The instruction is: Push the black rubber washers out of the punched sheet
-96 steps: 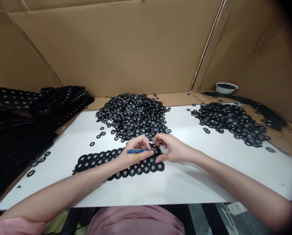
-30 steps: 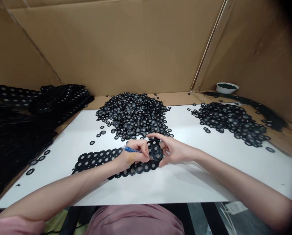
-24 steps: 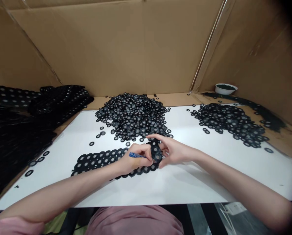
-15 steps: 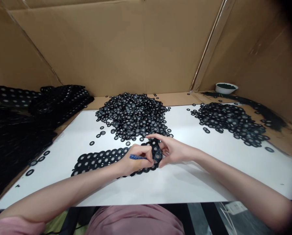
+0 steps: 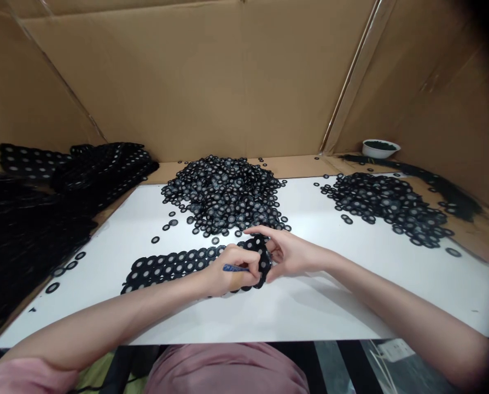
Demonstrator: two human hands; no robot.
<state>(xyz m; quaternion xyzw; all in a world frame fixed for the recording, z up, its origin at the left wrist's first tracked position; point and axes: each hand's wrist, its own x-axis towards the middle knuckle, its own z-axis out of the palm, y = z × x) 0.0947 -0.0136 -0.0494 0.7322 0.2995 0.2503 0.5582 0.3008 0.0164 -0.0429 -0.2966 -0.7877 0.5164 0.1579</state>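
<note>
Left hand (image 5: 225, 280): fingers closed in a writing-style grip on a slim blue stick-like tool with pale markings (image 5: 233, 268). Tool tip hidden by the fingers. The hand rests over the right portion of a long, flat strip of black discs with pale grey centres (image 5: 158, 268), joined edge to edge in rows.

Right hand (image 5: 289, 253): not clenched; thumb and forefinger parted in an open curve around the strip's right end, remaining fingers curled at that end. Whether those curled fingers pinch the material cannot be told.

Strip position: flat on a smooth white board (image 5: 318, 312), running leftward from the hands; part of its lower edge is hidden by the left forearm.

Surroundings: a large mound of loose black discs with pale centres (image 5: 226, 191) lies just beyond the strip. A second, lower heap of similar discs (image 5: 386, 202) sits to the right. A few stray discs (image 5: 52, 288) lie near the board's left edge. Far right: a small white bowl holding dark green material (image 5: 381, 154), near a spread of dark green strands (image 5: 447, 189). Far left: a folded black dotted sheet (image 5: 113, 164) beside a mass of black stringy material (image 5: 27, 235). Brown cardboard panels (image 5: 166, 82) stand behind.
</note>
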